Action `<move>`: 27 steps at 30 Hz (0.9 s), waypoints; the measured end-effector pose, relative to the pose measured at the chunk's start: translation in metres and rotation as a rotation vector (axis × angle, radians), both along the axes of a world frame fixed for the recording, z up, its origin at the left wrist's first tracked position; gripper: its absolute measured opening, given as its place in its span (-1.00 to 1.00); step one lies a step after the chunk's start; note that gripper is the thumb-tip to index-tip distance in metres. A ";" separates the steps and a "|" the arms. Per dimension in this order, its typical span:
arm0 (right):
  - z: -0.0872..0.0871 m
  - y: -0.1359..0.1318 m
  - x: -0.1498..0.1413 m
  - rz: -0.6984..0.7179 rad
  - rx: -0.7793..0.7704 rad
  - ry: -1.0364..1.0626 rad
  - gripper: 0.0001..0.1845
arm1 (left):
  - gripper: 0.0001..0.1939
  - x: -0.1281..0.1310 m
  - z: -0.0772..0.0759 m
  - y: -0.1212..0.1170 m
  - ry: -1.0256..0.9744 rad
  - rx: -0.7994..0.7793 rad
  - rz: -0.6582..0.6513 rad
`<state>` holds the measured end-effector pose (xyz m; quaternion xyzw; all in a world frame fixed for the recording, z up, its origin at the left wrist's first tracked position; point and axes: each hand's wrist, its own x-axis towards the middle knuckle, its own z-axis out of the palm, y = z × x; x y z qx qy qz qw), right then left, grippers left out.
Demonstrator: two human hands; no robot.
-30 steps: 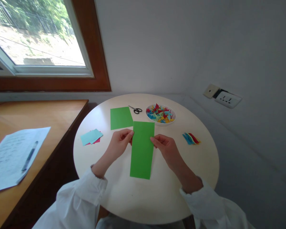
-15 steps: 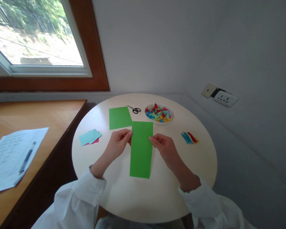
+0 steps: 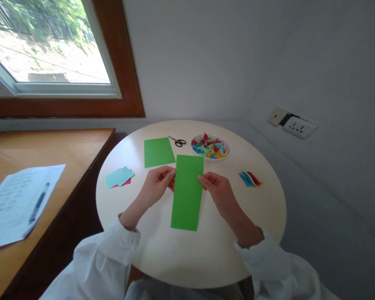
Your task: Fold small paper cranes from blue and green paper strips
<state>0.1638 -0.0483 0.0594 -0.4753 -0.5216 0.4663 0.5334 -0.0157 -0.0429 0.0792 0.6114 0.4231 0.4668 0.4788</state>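
Note:
Between my hands is a long strip of green paper (image 3: 187, 193), held above the round white table (image 3: 156, 258). My left hand (image 3: 158, 183) pinches its left edge, thumb in front and fingers behind. On the opposite edge, my right hand (image 3: 217, 187) grips the strip in the same way, slightly lower. Just beyond lies a green paper sheet (image 3: 158, 152), its right corner close to the strip's top. Scissors with black handles (image 3: 179, 142) rest beside that sheet. A white bowl (image 3: 211, 159) of small folded paper pieces in several colours stands behind my right hand.
Light blue paper pieces (image 3: 120, 176) overlap red ones on the table's left. Coloured paper strips (image 3: 250, 178) lie at the right. A wooden desk (image 3: 81, 146) on the left bears written sheets (image 3: 12, 204) and a pen (image 3: 39, 202). A wall socket (image 3: 299, 126) is at right.
The strip's top has tilted slightly to the right, with both hands still gripping its edges. The whole view has shifted a little; the things on the table lie as before.

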 end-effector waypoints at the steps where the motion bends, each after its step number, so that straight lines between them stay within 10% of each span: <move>1: 0.000 0.000 0.000 -0.005 0.003 -0.001 -0.69 | -0.74 0.000 0.000 0.000 -0.006 -0.006 -0.004; 27: 0.003 0.003 -0.001 -0.026 0.014 0.013 -0.70 | -0.68 0.000 -0.009 0.000 0.188 0.035 -0.004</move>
